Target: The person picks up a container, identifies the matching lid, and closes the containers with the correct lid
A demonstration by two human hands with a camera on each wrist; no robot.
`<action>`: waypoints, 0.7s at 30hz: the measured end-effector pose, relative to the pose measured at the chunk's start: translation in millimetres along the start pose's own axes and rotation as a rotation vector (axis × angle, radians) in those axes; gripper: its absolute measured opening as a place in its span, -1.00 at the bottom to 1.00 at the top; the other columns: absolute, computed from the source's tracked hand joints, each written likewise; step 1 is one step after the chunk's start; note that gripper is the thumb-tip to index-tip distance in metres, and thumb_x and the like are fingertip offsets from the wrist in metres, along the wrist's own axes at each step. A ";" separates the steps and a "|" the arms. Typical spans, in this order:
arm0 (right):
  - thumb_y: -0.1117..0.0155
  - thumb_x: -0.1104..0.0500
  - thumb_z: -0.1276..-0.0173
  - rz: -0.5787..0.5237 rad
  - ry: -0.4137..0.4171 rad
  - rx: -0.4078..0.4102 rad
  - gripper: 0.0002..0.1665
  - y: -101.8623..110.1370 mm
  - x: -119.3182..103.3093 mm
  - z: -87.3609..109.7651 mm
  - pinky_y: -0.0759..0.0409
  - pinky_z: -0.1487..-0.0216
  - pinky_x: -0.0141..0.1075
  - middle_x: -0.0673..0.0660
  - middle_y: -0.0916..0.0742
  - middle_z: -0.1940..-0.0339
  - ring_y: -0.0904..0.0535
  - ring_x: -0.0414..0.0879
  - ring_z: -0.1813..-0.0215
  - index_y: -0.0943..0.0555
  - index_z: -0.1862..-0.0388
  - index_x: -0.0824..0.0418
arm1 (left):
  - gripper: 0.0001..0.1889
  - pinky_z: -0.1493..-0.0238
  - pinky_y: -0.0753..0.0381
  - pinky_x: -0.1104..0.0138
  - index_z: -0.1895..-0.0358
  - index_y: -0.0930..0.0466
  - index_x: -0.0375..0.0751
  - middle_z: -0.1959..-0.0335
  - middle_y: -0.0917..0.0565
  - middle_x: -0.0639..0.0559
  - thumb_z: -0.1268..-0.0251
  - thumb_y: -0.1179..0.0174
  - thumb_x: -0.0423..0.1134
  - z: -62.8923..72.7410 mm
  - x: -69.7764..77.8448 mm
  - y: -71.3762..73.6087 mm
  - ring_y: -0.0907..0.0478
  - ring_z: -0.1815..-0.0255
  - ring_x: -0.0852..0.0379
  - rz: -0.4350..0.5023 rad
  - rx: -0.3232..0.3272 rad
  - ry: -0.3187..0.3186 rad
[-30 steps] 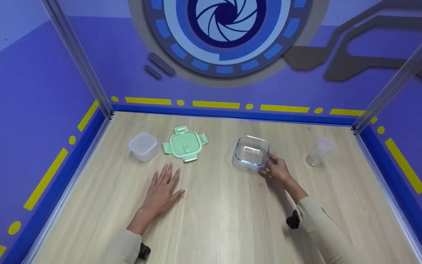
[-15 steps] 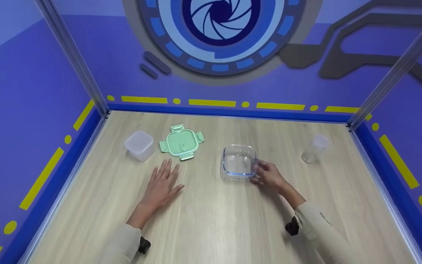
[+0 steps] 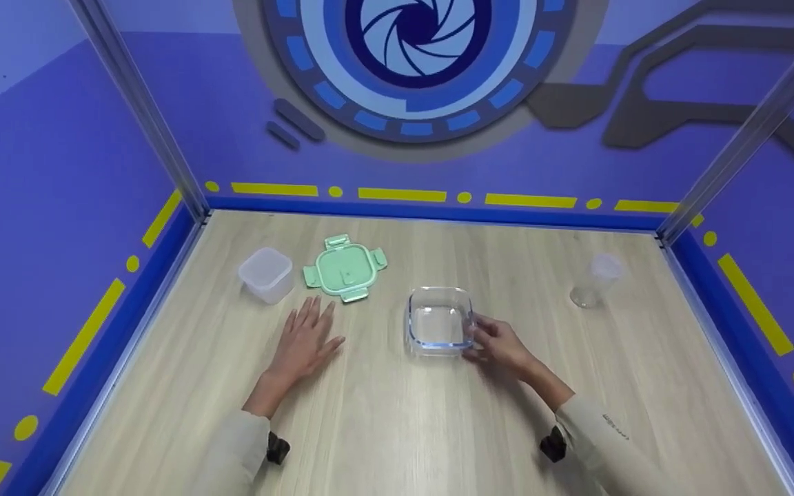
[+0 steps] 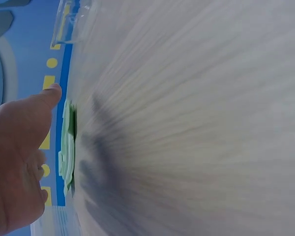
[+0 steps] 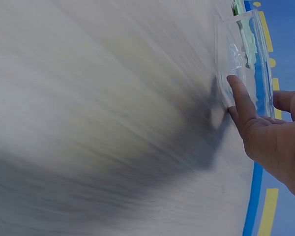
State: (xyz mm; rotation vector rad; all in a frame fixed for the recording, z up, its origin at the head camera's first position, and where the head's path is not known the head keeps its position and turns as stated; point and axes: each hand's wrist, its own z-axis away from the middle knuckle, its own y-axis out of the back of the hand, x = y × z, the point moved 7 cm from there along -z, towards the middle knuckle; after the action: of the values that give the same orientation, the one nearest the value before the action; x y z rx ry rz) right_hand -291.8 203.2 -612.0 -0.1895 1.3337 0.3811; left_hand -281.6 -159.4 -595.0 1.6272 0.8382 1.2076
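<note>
A clear square glass food container stands on the table in front of the person in the head view. My right hand grips it at its near right corner; in the right wrist view the thumb lies along the wall of the glass container and the other fingers are partly hidden. My left hand is spread palm down over the table, holding nothing. Just beyond its fingertips lies a green lid with side clips, also visible in the left wrist view.
A frosted plastic tub stands at the far left beside the lid. A clear cup stands at the far right. Blue-purple walls border the wooden table at the back and sides.
My right hand has moved the glass container left and towards the person. The left hand has stayed spread in nearly the same place; the lid, tub and cup have not moved.
</note>
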 end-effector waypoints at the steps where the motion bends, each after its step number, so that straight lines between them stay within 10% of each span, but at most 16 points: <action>1: 0.07 0.24 -0.67 0.007 0.003 -0.001 -0.35 -0.7 -0.1 0.3 -0.68 -0.21 -0.09 0.54 -0.38 -0.50 -0.56 0.28 -0.36 -0.09 -0.60 0.47 | -0.25 -0.60 -0.03 -0.23 -0.57 -0.19 -0.31 -0.61 -0.16 -0.40 -0.52 -0.09 0.10 -2.7 -3.6 1.7 -0.03 -0.66 -0.33 0.028 0.004 0.022; 14: 0.05 0.21 -0.66 0.076 0.001 0.043 -0.38 -1.3 0.6 1.9 -0.65 -0.25 -0.07 0.48 -0.45 -0.48 -0.52 0.24 -0.39 -0.18 -0.58 0.45 | -0.21 -0.66 -0.01 -0.04 -0.62 0.20 -0.46 -0.65 0.05 -0.43 -0.59 0.08 -0.07 -49.4 -58.0 -2.2 0.05 -0.68 -0.33 0.776 -0.011 0.540; 21: 0.05 0.21 -0.67 0.073 0.013 0.045 -0.38 -4.0 0.6 2.4 -0.64 -0.27 -0.05 0.50 -0.43 -0.49 -0.46 0.30 -0.45 -0.19 -0.56 0.48 | -0.29 -0.68 0.01 0.03 -0.61 0.10 -0.42 -0.65 -0.04 -0.35 -0.62 0.11 -0.11 -66.4 -60.2 -4.4 0.05 -0.70 -0.23 1.029 0.014 0.644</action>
State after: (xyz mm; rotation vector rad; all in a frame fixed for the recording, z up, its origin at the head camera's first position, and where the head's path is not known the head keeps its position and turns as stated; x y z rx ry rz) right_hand -288.0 200.4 -612.3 -0.1061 1.3638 0.4116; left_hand -362.5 -193.9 -612.6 1.7294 0.3134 2.5291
